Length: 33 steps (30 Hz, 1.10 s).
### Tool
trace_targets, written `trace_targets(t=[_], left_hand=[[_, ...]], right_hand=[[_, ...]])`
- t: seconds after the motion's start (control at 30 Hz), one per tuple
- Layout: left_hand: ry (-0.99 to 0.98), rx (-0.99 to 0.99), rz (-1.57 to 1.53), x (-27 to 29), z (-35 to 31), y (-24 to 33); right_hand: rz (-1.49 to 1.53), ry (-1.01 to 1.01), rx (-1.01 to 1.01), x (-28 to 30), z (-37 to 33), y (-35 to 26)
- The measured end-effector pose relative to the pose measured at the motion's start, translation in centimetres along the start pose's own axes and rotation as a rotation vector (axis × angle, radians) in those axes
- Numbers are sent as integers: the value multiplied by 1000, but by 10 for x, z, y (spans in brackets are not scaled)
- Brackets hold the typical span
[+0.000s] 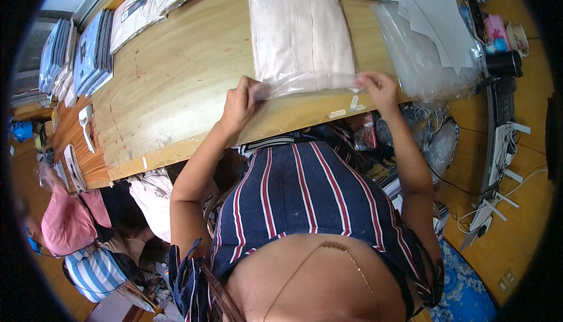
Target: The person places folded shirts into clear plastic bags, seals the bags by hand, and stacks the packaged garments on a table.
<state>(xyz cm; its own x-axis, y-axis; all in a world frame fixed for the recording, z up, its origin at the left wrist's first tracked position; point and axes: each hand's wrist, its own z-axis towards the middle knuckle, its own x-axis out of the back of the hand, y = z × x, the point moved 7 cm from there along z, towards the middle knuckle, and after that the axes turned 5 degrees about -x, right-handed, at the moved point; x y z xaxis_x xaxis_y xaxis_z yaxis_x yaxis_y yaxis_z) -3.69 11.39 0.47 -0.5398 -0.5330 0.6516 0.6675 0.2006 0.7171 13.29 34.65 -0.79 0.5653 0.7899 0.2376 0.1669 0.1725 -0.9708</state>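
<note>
A folded pale pink garment lies flat on the wooden table in front of me, inside a transparent plastic bag. The bag's near edge faces me and looks creased and shiny. At its near left corner my left hand is closed, with fingers pinching the plastic; they are slightly blurred. My right hand pinches the bag at the near right corner. Both forearms reach up from my body at the table's near edge, one on either side of the package.
Transparent bags lie at the right, partly under white sheets. Packed garments line the far left edge, beside blue packed stacks. A white handled tool rests at the left. A person in pink sits at lower left.
</note>
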Motion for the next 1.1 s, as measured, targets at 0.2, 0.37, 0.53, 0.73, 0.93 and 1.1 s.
trace_targets(t=[0.2,0.37,0.53,0.73,0.93,1.1], left_hand=[[159,345,-175,-4,31,-25],[91,434,9,0,39,-26],[190,289,-288,-1,40,-36],[384,287,-348,1,41,-24],[483,264,-170,-2,40,-21],[464,322,12,-5,41,-30]], right_hand=[[239,257,-257,-11,40,16],[231,291,-338,-12,54,11],[130,173,-377,-6,57,2],[62,-95,-474,-11,55,-7],[-362,-397,-277,-42,85,-36],[-770,-533,-124,-75,87,-74]])
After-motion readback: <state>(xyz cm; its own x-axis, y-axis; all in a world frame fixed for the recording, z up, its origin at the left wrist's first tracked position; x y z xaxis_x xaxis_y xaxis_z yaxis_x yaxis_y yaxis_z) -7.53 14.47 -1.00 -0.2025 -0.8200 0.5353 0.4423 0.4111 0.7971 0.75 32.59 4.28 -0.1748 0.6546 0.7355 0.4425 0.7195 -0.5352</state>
